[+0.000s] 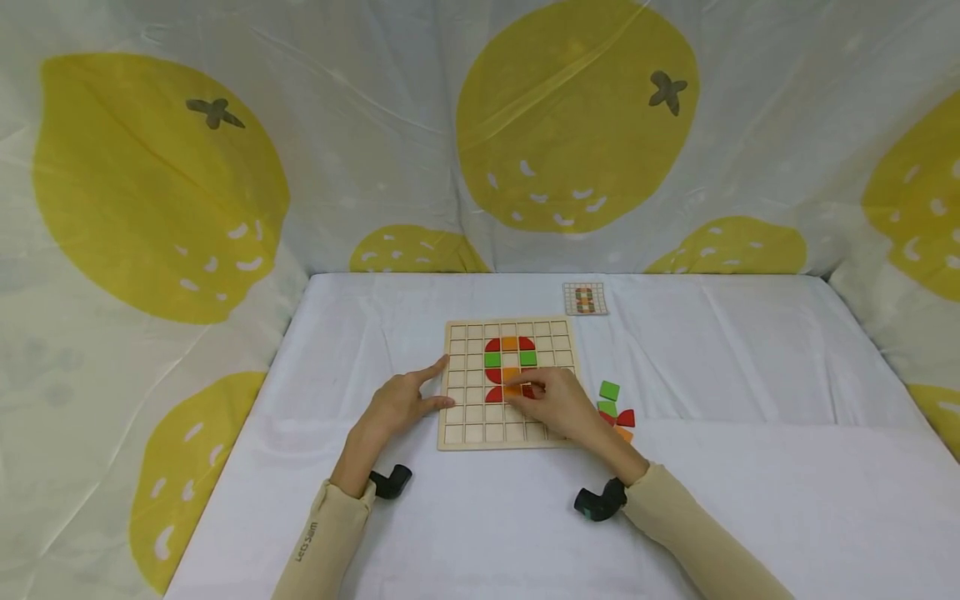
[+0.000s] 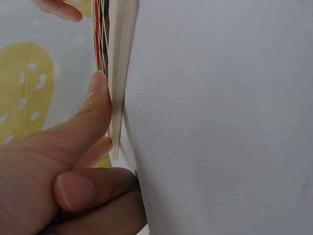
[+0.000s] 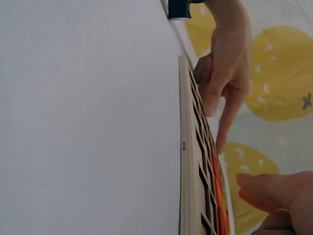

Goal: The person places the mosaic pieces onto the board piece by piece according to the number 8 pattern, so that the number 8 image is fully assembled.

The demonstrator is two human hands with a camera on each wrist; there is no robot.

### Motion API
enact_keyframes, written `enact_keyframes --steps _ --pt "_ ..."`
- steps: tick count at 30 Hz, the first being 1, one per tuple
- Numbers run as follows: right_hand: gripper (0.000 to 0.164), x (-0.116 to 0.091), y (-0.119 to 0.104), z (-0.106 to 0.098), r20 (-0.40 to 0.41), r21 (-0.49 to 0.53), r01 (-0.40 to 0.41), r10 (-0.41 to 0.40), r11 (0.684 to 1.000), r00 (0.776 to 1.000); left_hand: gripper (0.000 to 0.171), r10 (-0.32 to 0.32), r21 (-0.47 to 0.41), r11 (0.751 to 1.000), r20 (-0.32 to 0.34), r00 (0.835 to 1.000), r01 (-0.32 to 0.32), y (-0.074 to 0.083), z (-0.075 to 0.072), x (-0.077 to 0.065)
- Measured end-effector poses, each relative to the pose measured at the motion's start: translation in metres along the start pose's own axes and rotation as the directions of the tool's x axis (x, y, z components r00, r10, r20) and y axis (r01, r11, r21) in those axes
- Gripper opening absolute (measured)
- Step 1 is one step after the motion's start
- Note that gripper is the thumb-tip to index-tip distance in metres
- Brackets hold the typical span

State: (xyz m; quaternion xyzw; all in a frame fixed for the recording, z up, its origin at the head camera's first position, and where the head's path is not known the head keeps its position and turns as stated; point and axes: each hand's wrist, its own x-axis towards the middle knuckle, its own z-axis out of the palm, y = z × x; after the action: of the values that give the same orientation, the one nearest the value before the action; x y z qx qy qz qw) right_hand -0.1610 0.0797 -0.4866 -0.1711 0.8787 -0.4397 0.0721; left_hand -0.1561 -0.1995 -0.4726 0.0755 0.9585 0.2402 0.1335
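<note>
A pale wooden grid board (image 1: 465, 426) lies on the white cloth. Red quarter-round tiles (image 1: 492, 394), orange squares (image 1: 510, 342) and green squares (image 1: 492, 359) sit in its cells. My left hand (image 1: 400, 403) touches the board's left edge with thumb and index finger spread; in the left wrist view the thumb (image 2: 93, 105) lies along the rim. Over the middle of the board, my right hand (image 1: 553, 402) pinches an orange square (image 1: 512, 390) between thumb and index finger. That hand covers part of the board's lower right. In the right wrist view its fingertips (image 3: 252, 183) are close together.
Right of the board lie loose tiles: green squares (image 1: 609, 390), red quarter-rounds (image 1: 626, 417) and an orange piece (image 1: 623, 433). A small pattern card (image 1: 585, 298) lies behind the board's right corner. Lemon-print cloth (image 1: 375, 167) hangs around the table.
</note>
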Motion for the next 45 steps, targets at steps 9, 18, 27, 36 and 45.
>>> enact_keyframes --steps 9,18,27,36,45 --pt "0.024 -0.029 0.015 -0.044 -0.062 -0.008 -0.039 0.038 0.999 0.997 0.084 -0.005 -0.011 1.000 0.000 1.000 0.005 -0.004 0.000 0.000" --pt "0.026 -0.051 0.050 -0.074 -0.140 -0.048 -0.093 0.085 0.995 0.986 0.084 0.003 -0.016 1.000 -0.002 1.000 -0.003 -0.004 0.001 0.000" --pt "0.027 -0.064 0.071 -0.091 -0.200 -0.101 -0.170 0.147 0.980 0.969 0.083 -0.002 -0.007 1.000 0.010 1.000 0.002 -0.003 0.000 -0.001" --pt "0.029 -0.064 0.079 -0.089 -0.198 -0.128 -0.192 0.164 0.973 0.966 0.083 0.000 -0.012 1.000 -0.001 1.000 0.000 -0.003 0.000 0.000" --pt "0.026 -0.058 0.079 -0.088 -0.187 -0.109 -0.184 0.162 0.977 0.969 0.083 -0.007 -0.002 1.000 0.011 1.000 0.007 -0.001 0.001 0.000"
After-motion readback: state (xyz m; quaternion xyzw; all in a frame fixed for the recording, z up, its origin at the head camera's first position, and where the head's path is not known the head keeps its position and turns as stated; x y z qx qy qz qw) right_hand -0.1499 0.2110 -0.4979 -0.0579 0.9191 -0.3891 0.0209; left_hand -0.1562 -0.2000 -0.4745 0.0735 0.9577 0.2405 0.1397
